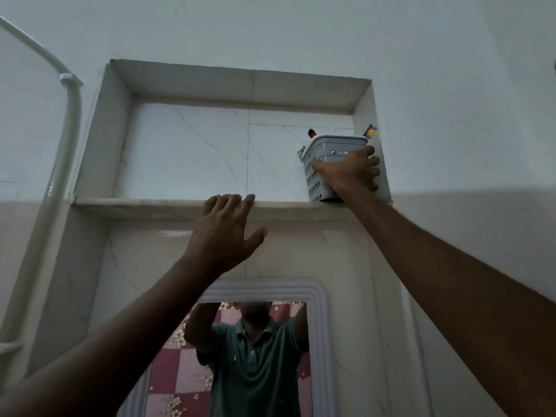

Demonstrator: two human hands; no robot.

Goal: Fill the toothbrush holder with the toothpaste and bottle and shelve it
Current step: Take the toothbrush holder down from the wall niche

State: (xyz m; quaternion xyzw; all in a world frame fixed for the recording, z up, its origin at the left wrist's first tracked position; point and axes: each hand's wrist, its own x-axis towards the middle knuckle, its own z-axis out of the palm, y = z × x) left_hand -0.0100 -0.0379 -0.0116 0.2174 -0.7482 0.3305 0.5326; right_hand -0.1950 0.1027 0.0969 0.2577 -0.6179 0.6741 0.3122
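Forearms: two bare forearms rise from the lower corners of the view, nearest the camera, both reaching up toward a wall niche.

Left hand (224,233): fingers spread and hooked over the front lip of the shelf ledge (135,206), thumb splayed to the side. Holds nothing; rests on the stone edge only.

Right hand (352,171): wrapped around the toothbrush holder (323,164), thumb across its front face, fingers curled round its right side. Grip closed on the holder.

Toothbrush holder: grey plastic, box-shaped with rounded corners, flared rim, walls pierced by rows of small round holes. Stands at the far right end of the ledge, close against the right wall of the niche, tilted slightly leftward. Whether its base sits fully flat on the ledge cannot be told.

Contents: a purple-and-yellow toothbrush head (370,130) projects above the right rear corner; a dark tip with a red-brown band (311,133) projects above the left rear corner; a small green-and-purple piece (301,152) shows at the left side, just below the rim. Toothpaste and bottle cannot be identified among these.

Niche (240,82): rectangular recess lined in pale veined marble tile.

Mirror (319,296): white moulded frame below the ledge, reflecting a green polo shirt and raised arms against pink floral tile.

Pipe (70,115): white, curved, on the left wall.
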